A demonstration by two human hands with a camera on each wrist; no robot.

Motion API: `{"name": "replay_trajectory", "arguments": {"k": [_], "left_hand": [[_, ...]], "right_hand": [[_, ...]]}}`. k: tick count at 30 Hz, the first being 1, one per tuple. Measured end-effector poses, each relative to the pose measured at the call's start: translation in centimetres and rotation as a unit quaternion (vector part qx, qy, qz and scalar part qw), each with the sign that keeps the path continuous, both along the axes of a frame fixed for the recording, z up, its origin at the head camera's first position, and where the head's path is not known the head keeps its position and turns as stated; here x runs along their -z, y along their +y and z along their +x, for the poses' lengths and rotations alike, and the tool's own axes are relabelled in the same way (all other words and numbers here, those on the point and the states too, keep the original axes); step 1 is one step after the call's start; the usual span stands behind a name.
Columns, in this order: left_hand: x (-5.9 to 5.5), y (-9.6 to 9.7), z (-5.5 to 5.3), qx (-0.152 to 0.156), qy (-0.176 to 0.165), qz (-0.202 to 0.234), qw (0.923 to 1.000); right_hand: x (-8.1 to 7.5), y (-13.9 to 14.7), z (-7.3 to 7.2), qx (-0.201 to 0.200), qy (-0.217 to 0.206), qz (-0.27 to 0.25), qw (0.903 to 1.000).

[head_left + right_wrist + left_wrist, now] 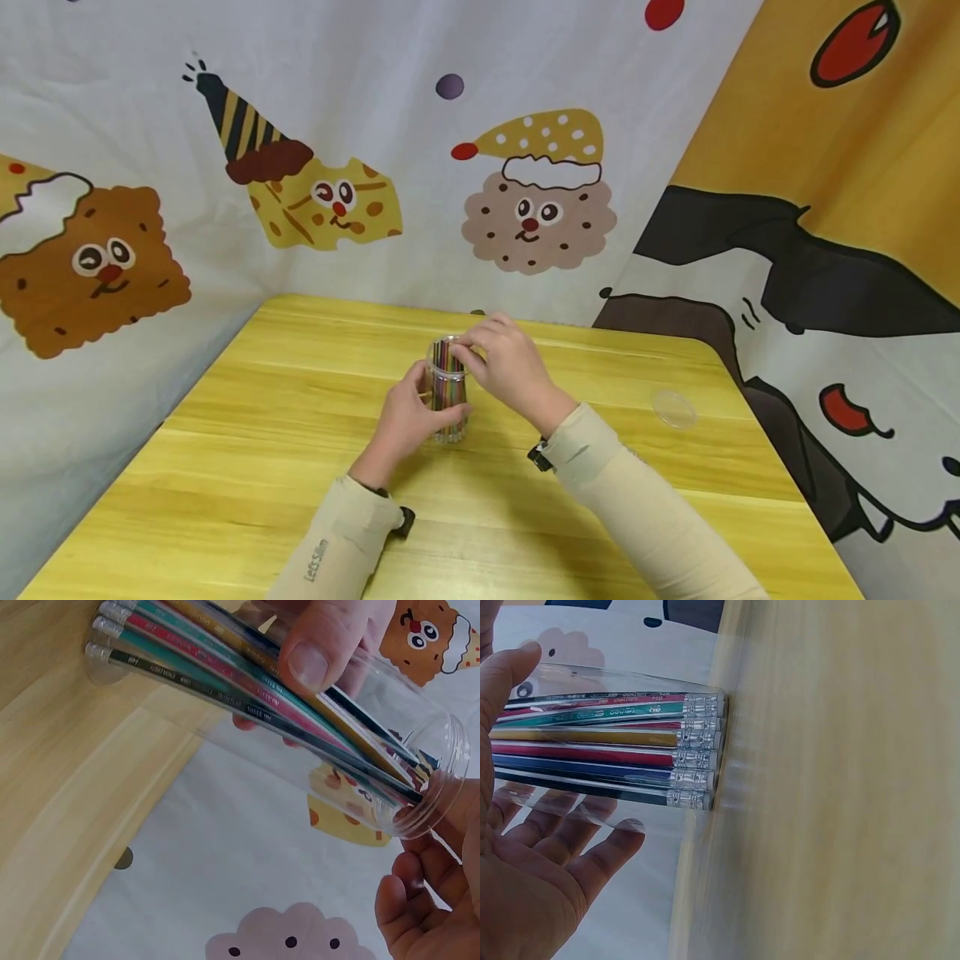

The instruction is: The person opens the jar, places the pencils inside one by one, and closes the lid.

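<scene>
A clear plastic jar stands on the table, filled with several colored pencils whose metal ferrules and erasers point down. My left hand grips the jar's side; its thumb lies across the front and the fingers curl behind. At the jar's open mouth is my right hand, thumb and fingers bent at the rim beside the pencils' upper ends. Whether those fingertips pinch a pencil or the rim is hidden.
A round clear lid lies on the wooden table to the right. Behind the table hangs a cloth printed with cartoon biscuits and cheese.
</scene>
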State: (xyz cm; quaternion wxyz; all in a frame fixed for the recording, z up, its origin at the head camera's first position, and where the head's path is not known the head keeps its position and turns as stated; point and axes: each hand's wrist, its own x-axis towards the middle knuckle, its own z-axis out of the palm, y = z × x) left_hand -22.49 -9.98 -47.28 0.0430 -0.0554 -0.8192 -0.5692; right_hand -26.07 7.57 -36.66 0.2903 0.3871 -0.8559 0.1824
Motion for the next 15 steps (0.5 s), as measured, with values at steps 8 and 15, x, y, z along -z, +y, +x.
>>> {"name": "replay_trajectory", "arguments": {"k": [8, 15], "left_hand": [[-0.07, 0.00, 0.11, 0.001, -0.002, -0.002, 1.0000], [-0.09, 0.05, 0.02, -0.002, -0.007, -0.005, 1.0000]], "right_hand": [[0.22, -0.05, 0.09, 0.010, -0.012, 0.016, 0.9998], [0.58, 0.00, 0.33, 0.025, -0.037, -0.006, 0.9990]]}}
